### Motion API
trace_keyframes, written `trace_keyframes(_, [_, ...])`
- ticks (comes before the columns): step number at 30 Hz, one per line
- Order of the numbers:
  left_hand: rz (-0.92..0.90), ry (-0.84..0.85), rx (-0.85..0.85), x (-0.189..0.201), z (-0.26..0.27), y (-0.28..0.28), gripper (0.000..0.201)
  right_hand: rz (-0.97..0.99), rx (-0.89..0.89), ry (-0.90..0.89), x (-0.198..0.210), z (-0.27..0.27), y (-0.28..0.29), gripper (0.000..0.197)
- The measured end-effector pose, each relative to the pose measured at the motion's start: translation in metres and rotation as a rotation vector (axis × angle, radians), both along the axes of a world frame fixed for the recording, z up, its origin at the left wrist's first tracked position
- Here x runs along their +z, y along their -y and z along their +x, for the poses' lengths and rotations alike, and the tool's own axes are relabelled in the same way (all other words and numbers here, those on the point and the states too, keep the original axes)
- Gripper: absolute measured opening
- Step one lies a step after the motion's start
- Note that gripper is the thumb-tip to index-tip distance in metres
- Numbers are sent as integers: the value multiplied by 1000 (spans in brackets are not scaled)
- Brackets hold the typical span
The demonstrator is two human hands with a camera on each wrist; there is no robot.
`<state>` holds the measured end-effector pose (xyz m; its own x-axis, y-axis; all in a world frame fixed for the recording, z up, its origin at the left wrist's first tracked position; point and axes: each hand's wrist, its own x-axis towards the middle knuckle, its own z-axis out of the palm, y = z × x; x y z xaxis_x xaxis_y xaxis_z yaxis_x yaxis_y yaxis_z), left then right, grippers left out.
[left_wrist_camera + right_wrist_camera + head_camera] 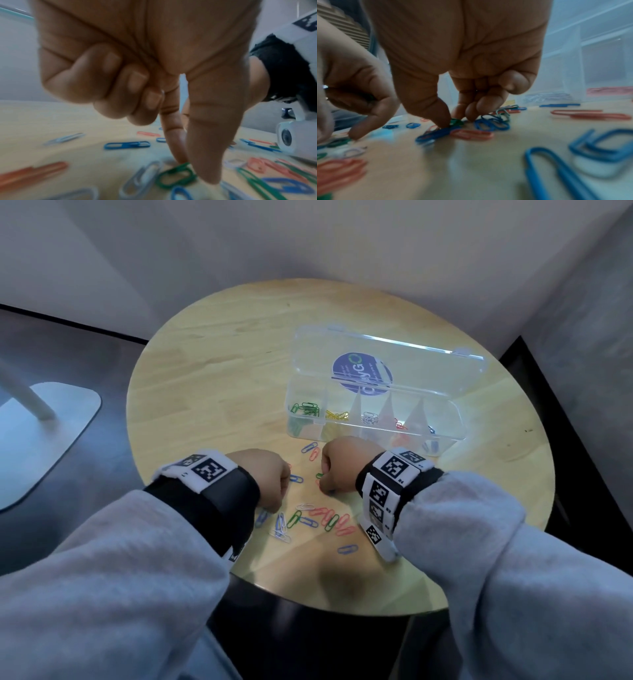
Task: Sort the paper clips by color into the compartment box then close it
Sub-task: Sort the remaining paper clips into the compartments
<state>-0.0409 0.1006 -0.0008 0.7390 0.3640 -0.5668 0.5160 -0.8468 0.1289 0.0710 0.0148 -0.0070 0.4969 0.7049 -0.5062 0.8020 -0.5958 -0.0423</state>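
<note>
A clear compartment box (pixel 442 440) stands open on the round wooden table (pixel 222 371), its lid (pixel 428 361) tipped back. Its compartments hold green (pixel 306 409), yellow (pixel 337 416), white (pixel 370 417), red and blue clips. Loose paper clips (pixel 329 518) in blue, red, green and white lie in front of the box, around both hands. My left hand (pixel 193 169) has thumb and forefinger down on a green clip (pixel 176 175), its other fingers curled. My right hand (pixel 455 119) pinches another green clip (pixel 458 121) that lies on the table among blue and red ones.
The table's front edge (pixel 342 607) is close below my wrists. A white stand base (pixel 44 433) sits on the dark floor at the left. Walls close in behind and to the right of the table.
</note>
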Motion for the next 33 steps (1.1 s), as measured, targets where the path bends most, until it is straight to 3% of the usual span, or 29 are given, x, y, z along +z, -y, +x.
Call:
trace_keyframes(5, [5,-28,6,-4,3,3,11,-27,63,7,-1,-4,5,26])
trace_keyframes(8, [-31,-37,20,-4,0,2,5,24,35,-53,1,-2,12,12])
trace_keyframes(10, [-98,-8,50,-2,-1,-1,9,141,-72,-152,2,6,21,7])
trace_keyframes(12, [-186,49,104,5,-1,-6,15,283,-240,-306,3,17,33,18])
trace_keyframes(17, [-480,180,313,17,0,-12,21,659,-735,-963,2,35,65,25])
trace_keyframes(23, [-695,318,507,21,1,-12,27,803,-1014,-1217,8,39,102,32])
trace_keyframes(26, [-772,364,586,23,4,-10,24,915,-1052,-1181,18,46,108,29])
trace_keyframes(28, [-785,359,617,22,7,-8,23,855,-1004,-1036,20,51,110,27])
trace_keyframes(31, [-667,271,525,18,9,-5,8,484,-695,-528,18,54,117,24])
trace_keyframes(33, [-438,178,345,10,8,-4,13,254,-496,-247,15,53,120,21])
